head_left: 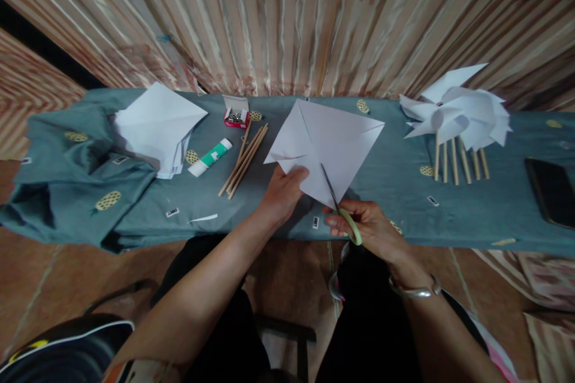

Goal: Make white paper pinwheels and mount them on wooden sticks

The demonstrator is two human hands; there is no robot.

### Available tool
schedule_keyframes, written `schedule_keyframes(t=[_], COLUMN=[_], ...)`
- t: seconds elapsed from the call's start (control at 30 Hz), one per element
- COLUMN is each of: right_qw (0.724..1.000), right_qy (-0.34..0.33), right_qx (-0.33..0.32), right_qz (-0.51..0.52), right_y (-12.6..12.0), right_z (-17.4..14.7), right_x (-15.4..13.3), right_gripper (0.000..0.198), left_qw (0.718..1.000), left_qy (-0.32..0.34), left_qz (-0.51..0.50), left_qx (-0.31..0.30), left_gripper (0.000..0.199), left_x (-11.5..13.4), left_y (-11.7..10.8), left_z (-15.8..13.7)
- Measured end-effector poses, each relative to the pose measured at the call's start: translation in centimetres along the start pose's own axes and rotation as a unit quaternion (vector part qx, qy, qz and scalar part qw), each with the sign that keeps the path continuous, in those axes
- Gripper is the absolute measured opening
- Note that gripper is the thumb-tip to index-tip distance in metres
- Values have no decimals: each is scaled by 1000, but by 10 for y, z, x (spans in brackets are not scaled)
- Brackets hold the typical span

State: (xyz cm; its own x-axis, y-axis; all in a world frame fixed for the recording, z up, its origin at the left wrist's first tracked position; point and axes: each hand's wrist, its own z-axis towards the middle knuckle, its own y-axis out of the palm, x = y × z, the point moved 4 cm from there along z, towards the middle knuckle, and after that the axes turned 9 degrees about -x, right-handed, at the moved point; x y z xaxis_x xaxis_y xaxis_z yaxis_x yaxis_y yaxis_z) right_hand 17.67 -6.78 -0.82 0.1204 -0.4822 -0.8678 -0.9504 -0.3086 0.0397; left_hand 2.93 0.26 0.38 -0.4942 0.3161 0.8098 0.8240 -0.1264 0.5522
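A square sheet of white paper (pixel 344 137) with crease lines and slits at some corners is held above the cloth-covered table. My left hand (pixel 285 191) pinches its lower left edge, thumb on top. In my right hand (pixel 366 224) is a pair of scissors (pixel 350 226) with pale green handles; its blade lies over the paper's near corner, pointing toward the middle. How far the blades are parted cannot be made out. Left of the paper lie several thin wooden sticks (pixel 245 161), a green and white glue stick (pixel 210 157) and a small red box (pixel 236 117) of metal pins.
A stack of white paper (pixel 159 119) lies at the left on the teal cloth (pixel 269 221). Several paper pinwheels (pixel 462 111) on sticks lie at the right, with a dark phone (pixel 551 191) beyond them. A paper scrap (pixel 204 218) is near the front edge. A curtain (pixel 278 24) hangs behind.
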Motion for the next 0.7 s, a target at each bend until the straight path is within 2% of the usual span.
schedule_keyframes(t=[0.43, 0.7], right_qw=[1000, 1000], right_qy=[2, -4], right_qx=[13, 7], right_qz=[26, 8], right_y=[3, 2], right_z=[1, 1], right_x=[-5, -3], right_gripper=[45, 45], left_qw=[1000, 1000], left_qy=[-4, -7], left_qz=[-5, -9], left_qx=[-9, -18], left_gripper=[6, 5], left_x=[0, 0], left_y=[0, 2], left_z=[0, -2])
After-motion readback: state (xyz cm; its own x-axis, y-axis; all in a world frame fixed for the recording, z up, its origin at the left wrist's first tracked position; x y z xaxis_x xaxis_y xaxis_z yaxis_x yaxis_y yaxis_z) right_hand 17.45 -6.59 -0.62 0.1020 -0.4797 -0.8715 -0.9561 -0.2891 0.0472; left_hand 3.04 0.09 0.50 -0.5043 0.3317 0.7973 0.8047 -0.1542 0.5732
